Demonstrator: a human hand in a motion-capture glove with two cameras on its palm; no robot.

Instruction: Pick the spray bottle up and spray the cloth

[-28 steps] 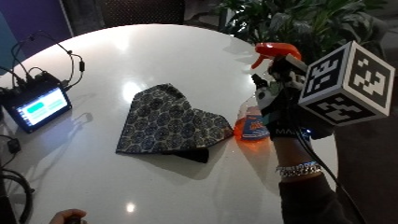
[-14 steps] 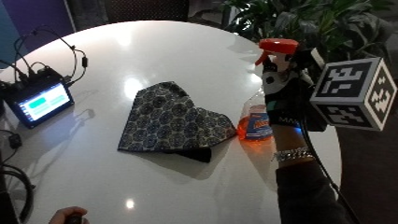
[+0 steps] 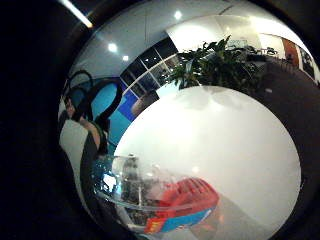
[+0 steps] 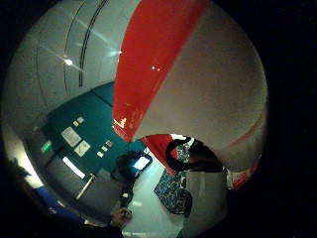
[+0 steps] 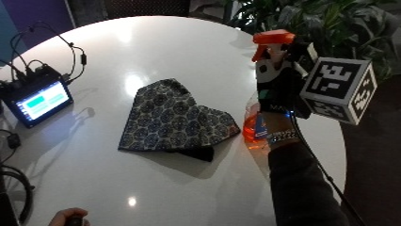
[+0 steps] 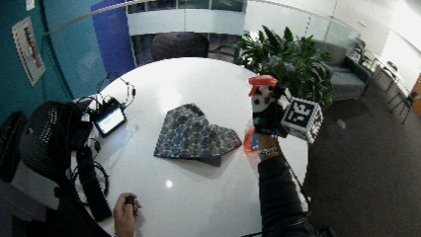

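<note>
Outside view shows the gloved right hand (image 5: 279,89) raised above the right edge of the white table (image 5: 188,52), forearm upright. Its fingers are curled around the neck of the spray bottle (image 5: 260,125), under the orange spray head (image 5: 273,41). The patterned cloth (image 5: 172,117) lies flat just beside the bottle.

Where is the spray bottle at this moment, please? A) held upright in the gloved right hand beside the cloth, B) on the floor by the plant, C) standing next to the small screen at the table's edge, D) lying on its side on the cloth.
A: the outside view shows the gloved right hand wrapped round the spray bottle, its orange head on top, just beside the patterned cloth.
</note>
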